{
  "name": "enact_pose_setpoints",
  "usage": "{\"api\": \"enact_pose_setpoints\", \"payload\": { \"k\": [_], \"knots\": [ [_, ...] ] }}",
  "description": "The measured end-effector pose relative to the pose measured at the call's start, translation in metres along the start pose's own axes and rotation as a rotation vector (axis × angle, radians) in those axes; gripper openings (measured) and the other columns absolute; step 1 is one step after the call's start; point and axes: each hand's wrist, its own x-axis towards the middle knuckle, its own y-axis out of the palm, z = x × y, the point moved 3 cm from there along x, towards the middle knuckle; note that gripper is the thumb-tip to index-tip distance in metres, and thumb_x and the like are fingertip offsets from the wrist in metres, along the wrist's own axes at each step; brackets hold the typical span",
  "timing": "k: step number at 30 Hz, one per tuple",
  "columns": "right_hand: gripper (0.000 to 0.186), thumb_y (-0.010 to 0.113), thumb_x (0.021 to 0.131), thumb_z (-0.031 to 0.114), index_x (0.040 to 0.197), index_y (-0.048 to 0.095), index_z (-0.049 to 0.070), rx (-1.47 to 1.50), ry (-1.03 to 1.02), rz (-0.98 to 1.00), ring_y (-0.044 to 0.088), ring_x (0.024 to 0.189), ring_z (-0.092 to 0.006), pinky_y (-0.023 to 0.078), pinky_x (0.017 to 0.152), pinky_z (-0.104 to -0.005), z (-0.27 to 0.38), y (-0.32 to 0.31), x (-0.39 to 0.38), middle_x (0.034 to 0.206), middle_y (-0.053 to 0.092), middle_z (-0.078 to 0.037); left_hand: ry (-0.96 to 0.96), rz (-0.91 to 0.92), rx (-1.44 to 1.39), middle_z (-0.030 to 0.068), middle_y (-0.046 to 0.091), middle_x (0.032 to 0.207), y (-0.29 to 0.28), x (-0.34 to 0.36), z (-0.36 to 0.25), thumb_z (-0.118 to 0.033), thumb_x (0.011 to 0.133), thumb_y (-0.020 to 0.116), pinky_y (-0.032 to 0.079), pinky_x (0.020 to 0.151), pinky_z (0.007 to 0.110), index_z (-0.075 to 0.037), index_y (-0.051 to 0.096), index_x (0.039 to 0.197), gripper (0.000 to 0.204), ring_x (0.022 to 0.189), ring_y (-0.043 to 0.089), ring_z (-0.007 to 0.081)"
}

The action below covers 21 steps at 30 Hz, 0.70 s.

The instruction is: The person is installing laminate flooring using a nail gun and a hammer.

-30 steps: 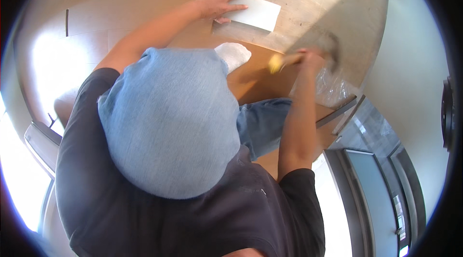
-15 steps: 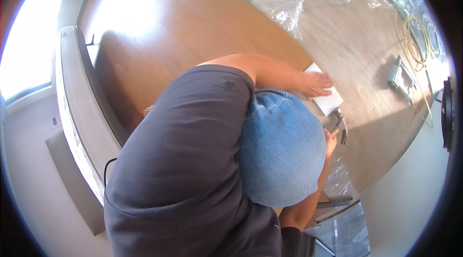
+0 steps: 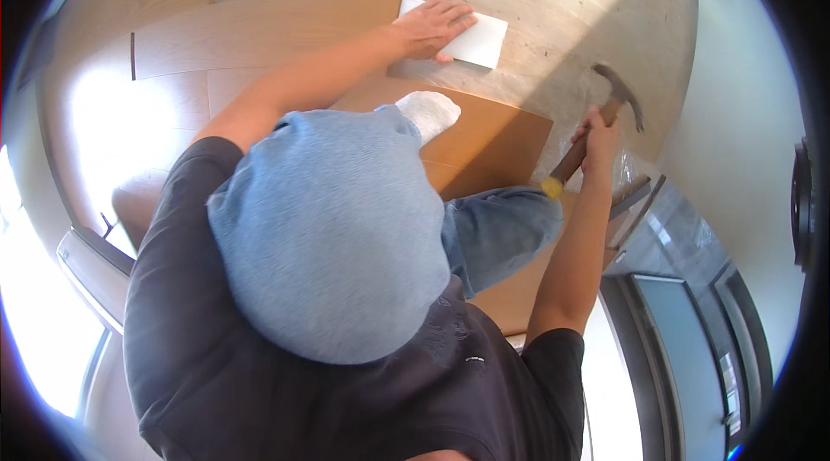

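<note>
While pressing block [image 3: 471, 35], hammer [image 3: 595, 128] aloft.

A: Exposure check. Strong daylight enters from the lower left; the window [image 3: 47, 323] blows out to white, and glare washes the wooden floor planks [image 3: 112, 124].

B: Noted. A hard diagonal shadow falls beside the hammer [image 3: 596, 128]. Fisheye bends straight edges near the black rim. Centre sharp; the periphery is slightly soft.
</note>
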Motion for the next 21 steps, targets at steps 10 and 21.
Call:
{"api": "enact_pose_setpoints", "payload": {
  "k": [10,21],
  "knots": [
    [0.028,0.069,0.093,0.018,0.107,0.051,0.002,-0.224,-0.042,0.56,0.052,0.046,-0.0128,0.044,0.04,-0.0308,0.004,0.068,-0.04,0.067,0.053,-0.002,0.053,-0.002,0.111,0.0139,0.038,0.153,-0.009,-0.008,0.0,-0.053,0.082,0.072,0.031,0.117,0.043,-0.009,0.038,0.152,0.089,0.142,0.037,0.0298],
    [0.025,0.063,0.092,0.013,0.105,0.049,-0.004,-0.096,0.034,0.249,0.059,0.05,-0.0188,0.051,0.046,-0.037,-0.006,0.1,-0.028,0.06,0.053,-0.006,0.02,0.035,0.118,0.0149,0.035,0.156,-0.005,-0.009,0.002,-0.05,0.085,0.071,0.029,0.119,0.043,-0.008,0.036,0.153,0.087,0.145,0.033,0.0303]
  ]
}}
